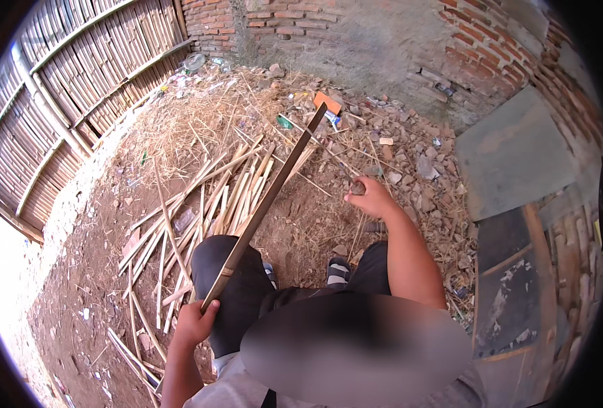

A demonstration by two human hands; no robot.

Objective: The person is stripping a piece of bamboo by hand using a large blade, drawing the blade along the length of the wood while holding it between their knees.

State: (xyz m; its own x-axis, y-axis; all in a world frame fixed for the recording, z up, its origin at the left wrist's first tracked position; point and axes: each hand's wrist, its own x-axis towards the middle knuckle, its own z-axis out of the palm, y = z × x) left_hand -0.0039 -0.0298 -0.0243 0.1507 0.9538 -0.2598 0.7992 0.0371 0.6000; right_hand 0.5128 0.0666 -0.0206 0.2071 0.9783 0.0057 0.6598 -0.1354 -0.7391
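My left hand (196,322) is closed around the near end of a long, dark brown bamboo strip (269,197). The strip slants across my left thigh, away and to the right, its far end in front of an orange piece (332,104) on the ground. To the right of the strip, my right hand (374,200) is wrapped round the wooden handle (358,187) of what looks like a knife. A thin line, seemingly its blade seen edge-on, runs from the fist toward the strip. Pale split bamboo strips (227,204) lie in a loose pile beyond and left of my legs.
Brick rubble and litter (410,163) cover the ground at the right. Dry straw (172,129) lies farther back. A bamboo fence (104,61) stands at the left, a brick wall (376,47) at the back. Grey and dark boards (512,156) lean at the right.
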